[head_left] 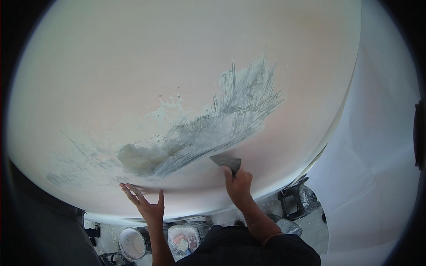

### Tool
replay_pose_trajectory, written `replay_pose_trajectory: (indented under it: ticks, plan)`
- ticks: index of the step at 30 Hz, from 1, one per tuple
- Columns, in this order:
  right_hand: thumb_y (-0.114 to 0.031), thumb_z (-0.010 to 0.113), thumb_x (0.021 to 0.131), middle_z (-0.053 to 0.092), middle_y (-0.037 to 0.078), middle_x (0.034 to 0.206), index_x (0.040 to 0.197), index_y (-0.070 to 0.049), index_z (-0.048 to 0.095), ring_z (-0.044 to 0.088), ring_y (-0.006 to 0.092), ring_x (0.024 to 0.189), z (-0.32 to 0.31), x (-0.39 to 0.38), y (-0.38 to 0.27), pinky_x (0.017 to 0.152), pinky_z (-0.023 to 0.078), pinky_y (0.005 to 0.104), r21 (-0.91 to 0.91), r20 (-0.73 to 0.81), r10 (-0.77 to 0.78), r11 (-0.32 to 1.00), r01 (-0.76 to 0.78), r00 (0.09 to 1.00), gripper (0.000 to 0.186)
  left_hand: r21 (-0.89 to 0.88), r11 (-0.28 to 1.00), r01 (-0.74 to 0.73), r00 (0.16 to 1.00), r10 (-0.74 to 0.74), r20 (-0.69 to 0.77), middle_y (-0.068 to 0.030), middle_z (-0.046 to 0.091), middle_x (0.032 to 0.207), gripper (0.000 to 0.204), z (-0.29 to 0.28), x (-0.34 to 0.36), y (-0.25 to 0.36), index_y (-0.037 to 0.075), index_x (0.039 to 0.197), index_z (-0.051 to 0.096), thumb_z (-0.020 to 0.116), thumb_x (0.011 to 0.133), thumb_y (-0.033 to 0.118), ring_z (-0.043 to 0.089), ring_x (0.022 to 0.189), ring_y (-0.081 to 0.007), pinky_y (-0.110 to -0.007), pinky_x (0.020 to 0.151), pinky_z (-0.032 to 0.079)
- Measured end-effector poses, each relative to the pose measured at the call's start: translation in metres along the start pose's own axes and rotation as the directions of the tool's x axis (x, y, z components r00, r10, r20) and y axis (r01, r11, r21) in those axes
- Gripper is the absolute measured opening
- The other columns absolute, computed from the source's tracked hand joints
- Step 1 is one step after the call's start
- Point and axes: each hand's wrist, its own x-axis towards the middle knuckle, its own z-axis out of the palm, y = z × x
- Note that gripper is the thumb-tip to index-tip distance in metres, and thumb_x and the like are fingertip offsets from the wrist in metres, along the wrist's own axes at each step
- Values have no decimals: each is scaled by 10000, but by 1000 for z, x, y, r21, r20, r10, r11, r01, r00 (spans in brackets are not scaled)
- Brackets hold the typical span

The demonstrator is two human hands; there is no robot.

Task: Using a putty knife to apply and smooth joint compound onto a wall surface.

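A large curved pale pink panel (186, 53) fills most of the view, with a rough grey, streaky patch of filler (235, 111) across its lower middle and fainter scraped marks (75, 164) to the left. My right hand (238, 186) grips a dark flat spreader (227, 163), held over the panel just below the grey patch. My left hand (144, 204) is at the panel's lower part, fingers spread with the tips near the surface, holding nothing; whether they touch it is unclear.
Below the panel's near edge are a white bucket (132, 241), a spattered black stool (293, 199) and a spattered seat or container with small items (184, 239). A white sheet (368, 177) covers the right side. A dark surface (44, 213) borders the lower left.
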Motion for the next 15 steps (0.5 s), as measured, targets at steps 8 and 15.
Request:
replay_pose_trajectory:
  ticks: [8, 15]
  plan:
    - [-325, 674, 881, 568, 221, 579, 668, 11, 592, 603, 418, 566, -2, 7, -2, 504, 459, 447, 112, -82, 62, 992, -52, 995, 406, -45, 999, 0, 1000, 0, -8, -252, 26, 1565, 1105, -1, 3, 0, 60, 1526, 45, 793, 735, 244, 76, 1450, -419, -519, 1137, 236]
    - [-280, 669, 885, 628, 188, 659, 788, -1, 637, 635, 394, 629, -3, 9, 3, 572, 490, 425, 30, -78, 117, 993, -115, 990, 297, -39, 999, 6, 1000, -6, 5, -246, 38, 1567, 1097, -4, 1, -1, 60, 1526, 50, 787, 735, 249, 80, 1449, -420, -522, 1134, 239]
